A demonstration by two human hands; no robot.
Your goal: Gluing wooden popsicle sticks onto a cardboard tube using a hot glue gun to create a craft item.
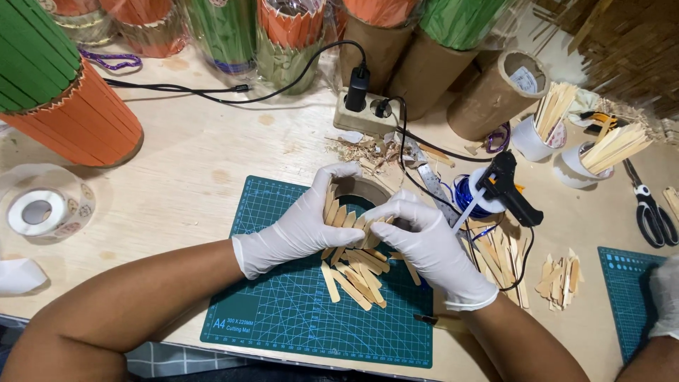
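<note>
Both my hands wear white gloves and meet over a green cutting mat (283, 311). My left hand (300, 226) and my right hand (424, 240) together hold a round cardboard tube (357, 189) lying on the mat, with wooden sticks (339, 216) stood side by side against its wall. My fingers press on those sticks. Several loose wooden sticks (353, 279) lie on the mat just below my hands.
A black glue gun (513, 185) rests right of my hands, above more sticks (498, 255). Two white cups of sticks (541, 131), scissors (651, 212), a power strip (364, 110), a tape roll (39, 209), and orange and green stick-covered cylinders (56, 92) stand around. Another person's gloved hand (665, 297) is at the right edge.
</note>
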